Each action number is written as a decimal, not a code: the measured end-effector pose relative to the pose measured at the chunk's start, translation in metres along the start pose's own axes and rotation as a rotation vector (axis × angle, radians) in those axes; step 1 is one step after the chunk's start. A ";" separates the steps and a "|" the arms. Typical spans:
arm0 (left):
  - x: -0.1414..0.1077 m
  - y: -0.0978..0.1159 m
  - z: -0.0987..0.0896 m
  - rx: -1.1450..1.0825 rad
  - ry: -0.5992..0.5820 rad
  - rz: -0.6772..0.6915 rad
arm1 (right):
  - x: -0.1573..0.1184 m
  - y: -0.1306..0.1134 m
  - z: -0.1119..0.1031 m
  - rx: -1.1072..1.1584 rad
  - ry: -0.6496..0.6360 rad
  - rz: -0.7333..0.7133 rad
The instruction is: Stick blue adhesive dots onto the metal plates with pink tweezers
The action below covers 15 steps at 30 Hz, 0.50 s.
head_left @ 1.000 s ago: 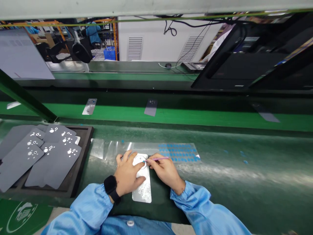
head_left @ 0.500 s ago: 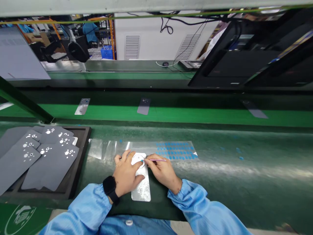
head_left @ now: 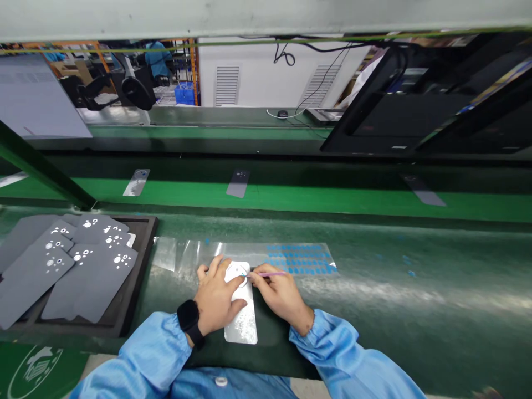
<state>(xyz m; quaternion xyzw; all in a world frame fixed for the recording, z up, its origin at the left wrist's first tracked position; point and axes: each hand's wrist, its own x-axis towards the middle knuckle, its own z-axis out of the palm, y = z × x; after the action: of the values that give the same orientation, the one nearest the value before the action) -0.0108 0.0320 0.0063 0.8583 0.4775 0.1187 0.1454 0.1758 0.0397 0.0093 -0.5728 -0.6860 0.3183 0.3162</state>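
Note:
A silvery phone back panel [head_left: 242,321] with a round camera ring lies upright in front of me on the green bench. My left hand [head_left: 218,296] rests on its left side, fingers spread and open, index finger and thumb reaching over it. In my right hand [head_left: 280,293], closed in a pinch, is a thin pink stick-like tool [head_left: 272,273]. Its tip meets the panel at the camera ring, beside my left index fingertip, where a small blue spot shows. Behind both hands lies a clear film sheet [head_left: 216,248] with rows of blue round stickers [head_left: 299,259].
At left, a black tray [head_left: 139,257] carries several overlapping grey phone back panels [head_left: 95,288]. Beyond the bench, a green conveyor belt [head_left: 187,191] bears spaced panels, including a grey one [head_left: 238,184]. A green post [head_left: 45,166] slants at the left; dark monitors [head_left: 399,122] stand at the back right.
The panels on the belt have shifted left. My view has tilted slightly. Both hands stay at the camera ring; the pink tool's tip remains there with little movement.

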 end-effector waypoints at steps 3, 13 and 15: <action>-0.002 0.001 0.000 0.020 0.016 0.001 | 0.012 -0.003 -0.003 0.001 0.078 -0.016; -0.010 -0.001 0.031 0.023 0.403 -0.076 | 0.048 -0.023 -0.005 -0.301 -0.360 0.064; -0.009 -0.006 0.030 -0.030 0.563 -0.129 | 0.070 -0.028 -0.007 -0.175 -0.371 0.052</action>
<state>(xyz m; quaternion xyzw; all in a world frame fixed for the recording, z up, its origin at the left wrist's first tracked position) -0.0098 0.0235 -0.0249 0.7573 0.5508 0.3499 0.0271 0.1552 0.1057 0.0405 -0.5471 -0.7425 0.3656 0.1252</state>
